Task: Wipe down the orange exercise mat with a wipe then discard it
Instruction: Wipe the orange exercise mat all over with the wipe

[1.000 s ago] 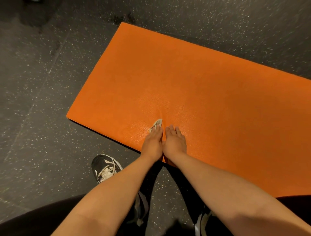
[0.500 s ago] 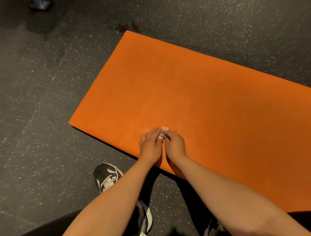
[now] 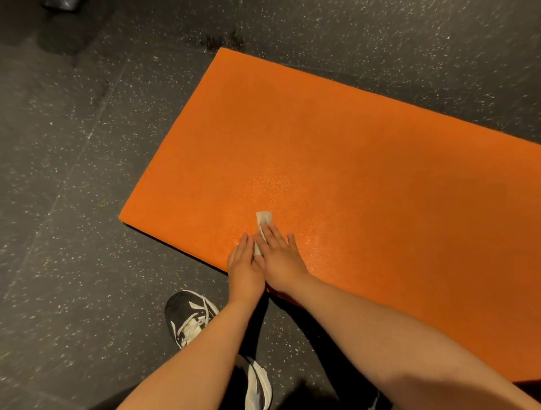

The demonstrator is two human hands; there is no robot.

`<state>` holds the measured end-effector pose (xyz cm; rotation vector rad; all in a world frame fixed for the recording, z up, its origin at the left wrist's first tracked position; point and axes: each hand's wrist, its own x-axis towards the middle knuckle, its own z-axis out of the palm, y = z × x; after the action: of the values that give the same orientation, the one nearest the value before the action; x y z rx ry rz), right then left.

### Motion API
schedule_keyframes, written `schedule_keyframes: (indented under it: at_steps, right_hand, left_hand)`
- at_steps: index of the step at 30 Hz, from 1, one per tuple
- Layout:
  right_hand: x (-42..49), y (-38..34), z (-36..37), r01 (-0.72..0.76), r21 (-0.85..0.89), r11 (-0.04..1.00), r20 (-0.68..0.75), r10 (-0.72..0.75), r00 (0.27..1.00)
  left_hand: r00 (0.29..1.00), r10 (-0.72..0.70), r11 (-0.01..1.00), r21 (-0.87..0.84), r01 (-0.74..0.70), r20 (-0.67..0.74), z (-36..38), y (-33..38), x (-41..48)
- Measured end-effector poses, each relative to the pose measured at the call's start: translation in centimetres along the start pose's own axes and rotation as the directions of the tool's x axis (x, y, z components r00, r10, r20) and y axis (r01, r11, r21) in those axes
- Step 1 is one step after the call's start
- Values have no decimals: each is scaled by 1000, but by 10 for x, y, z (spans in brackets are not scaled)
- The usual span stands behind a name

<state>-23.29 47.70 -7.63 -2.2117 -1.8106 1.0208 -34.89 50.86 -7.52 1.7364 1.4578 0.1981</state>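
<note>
On the left there was the dark floor (image 3: pixel 58 234) with lots of tiny white specks. Far off in the top left corner sat one dark thing (image 3: pixel 62 4), too blurry for me to tell what it was. Closer in, one black and white shoe (image 3: pixel 190 319) stood on the floor just beside the near edge of the mat. A second shoe (image 3: pixel 259 386) peeked out between the two arms, and the left arm hid part of it. I counted two shoes, two hands, one wipe and one mat. The left hand (image 3: pixel 244 266) lay flat on the mat near its near edge, with its fingers straight and close together. It held nothing, and its side was right up against the wipe. The wipe (image 3: pixel 263 218) was small, pale and folded long, and it lay on the mat between the hands. The right hand (image 3: pixel 279 260) pressed down on the wipe with flat, spread fingers, not curled around it. Only the far tip of the wipe and a small bit between the hands showed. The hand covered the rest. The orange mat (image 3: pixel 366 175) lay flat on the floor and ran on to the right edge. The right arm crossed over its near edge.
</note>
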Motion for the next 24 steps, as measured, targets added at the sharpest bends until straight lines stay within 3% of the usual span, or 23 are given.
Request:
schedule_keyframes:
  at_steps: [4, 6, 8, 11, 13, 16, 19, 24]
  right_hand:
    - [7, 10, -6, 55, -162, 985, 22, -52, 998]
    - [8, 24, -11, -55, -140, 989, -76, 45, 996]
    - [10, 38, -19, -250, -59, 966, -187, 236, 954]
    - [8, 36, -22, -347, 21, 938, -195, 344, 918]
    - [-2, 20, -14, -231, 48, 972, -143, 236, 961]
    - [-21, 10, 4, 26, -74, 997, -9, -27, 1000]
    - [-22, 30, -1, 81, -158, 984, -12, -84, 996]
    - [-17, 53, -25, -295, -10, 956, -173, 288, 942]
  left_hand:
    - [997, 26, 995, 99, -32, 67, -1, -2, 1]
    - [995, 25, 983, 177, -43, 99, -2, -1, 1]
    - [994, 9, 972, 234, -35, 112, -1, 3, -1]
    - [991, -23, 964, 267, -14, 134, 0, 7, -1]
    - [989, -34, 969, 249, -2, 143, 0, 7, 0]
    - [986, -41, 973, 231, 3, 161, 1, 6, 1]
    - [985, -46, 966, 260, 2, 165, 1, 5, 1]
    - [983, -102, 936, 349, 44, 150, 4, 18, -2]
